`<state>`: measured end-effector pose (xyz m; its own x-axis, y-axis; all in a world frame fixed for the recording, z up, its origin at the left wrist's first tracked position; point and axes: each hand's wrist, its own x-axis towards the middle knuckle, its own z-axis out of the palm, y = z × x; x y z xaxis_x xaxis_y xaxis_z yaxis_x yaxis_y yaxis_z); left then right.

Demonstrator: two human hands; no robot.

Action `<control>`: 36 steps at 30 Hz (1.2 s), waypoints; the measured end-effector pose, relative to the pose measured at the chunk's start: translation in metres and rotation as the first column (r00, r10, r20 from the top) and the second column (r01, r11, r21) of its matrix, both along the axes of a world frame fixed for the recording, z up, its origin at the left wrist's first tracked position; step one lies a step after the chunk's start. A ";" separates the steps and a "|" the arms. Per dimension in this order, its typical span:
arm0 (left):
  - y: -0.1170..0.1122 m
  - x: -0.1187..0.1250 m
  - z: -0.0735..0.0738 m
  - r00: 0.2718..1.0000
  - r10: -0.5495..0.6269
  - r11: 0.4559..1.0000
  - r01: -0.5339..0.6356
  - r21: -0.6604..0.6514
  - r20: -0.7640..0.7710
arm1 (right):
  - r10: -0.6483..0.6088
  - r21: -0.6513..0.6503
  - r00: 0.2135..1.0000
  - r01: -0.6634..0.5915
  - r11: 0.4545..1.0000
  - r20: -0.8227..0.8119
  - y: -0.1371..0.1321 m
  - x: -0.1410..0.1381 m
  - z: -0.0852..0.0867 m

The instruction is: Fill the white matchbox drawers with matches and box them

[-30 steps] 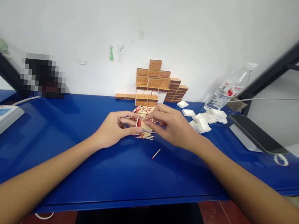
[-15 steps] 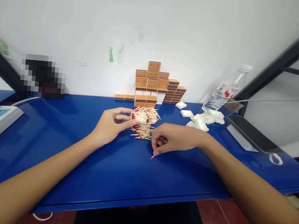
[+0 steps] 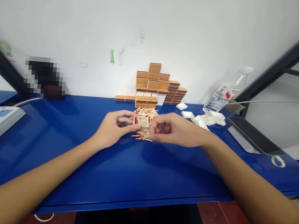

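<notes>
Matchbox tray (image 3: 145, 127): over loose matches (image 3: 146, 111), clamped in left hand (image 3: 113, 128) at 9 o'clock. Long axis 9-to-3, match heads toward 9. Contents: aligned matches (image 3: 142, 121). Right hand (image 3: 177, 129) at 3: fingertips together; whether match held, cannot tell. Stacked matchboxes (image 3: 153, 84) at 12, bottle (image 3: 222, 92) at 2, white trays (image 3: 216, 115) beyond right hand.

The white tray (image 3: 144, 127) was lined with matches (image 3: 142, 121), red heads (image 3: 136, 120) at nine o'clock; a loose pile (image 3: 146, 111) was strewn at its twelve and six.
</notes>
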<state>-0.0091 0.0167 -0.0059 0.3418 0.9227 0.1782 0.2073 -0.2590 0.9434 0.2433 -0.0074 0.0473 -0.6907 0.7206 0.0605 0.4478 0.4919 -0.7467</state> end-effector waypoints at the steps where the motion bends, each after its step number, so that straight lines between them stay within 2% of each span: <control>1: -0.001 0.000 0.000 1.000 -0.013 1.000 0.013 0.003 -0.009 | -0.091 0.073 0.993 0.096 0.993 -0.069 0.001 -0.002 -0.002; 3: -0.003 0.001 0.001 0.999 -0.036 0.999 0.036 0.018 -0.034 | -0.219 0.186 0.965 0.244 0.952 -0.145 0.002 -0.007 -0.009; 5: -0.005 0.002 0.003 0.997 -0.049 0.998 0.051 0.032 -0.059 | -0.258 0.255 0.955 0.289 0.923 -0.148 0.003 -0.012 -0.015; 11: -0.006 0.002 0.004 0.997 -0.057 0.998 0.058 0.022 -0.050 | -0.216 0.377 0.972 0.235 0.896 -0.094 0.000 -0.018 -0.022; 18: -0.004 0.002 0.000 0.997 -0.067 0.997 0.069 -0.034 0.038 | -0.285 0.454 0.958 0.268 0.850 -0.032 0.009 -0.006 -0.015; 25: -0.003 0.001 0.001 0.999 -0.053 0.999 0.053 0.000 0.002 | -0.322 0.361 0.937 0.256 0.897 0.136 0.006 -0.002 -0.012; 29: -0.004 0.001 0.003 0.999 -0.046 0.999 0.046 -0.005 -0.004 | -0.295 0.363 0.948 0.235 0.902 0.118 0.007 -0.002 -0.013; 36: -0.006 0.003 0.005 0.997 -0.071 0.996 0.072 -0.046 0.035 | -0.294 0.509 0.955 0.237 0.828 0.033 0.010 -0.002 -0.016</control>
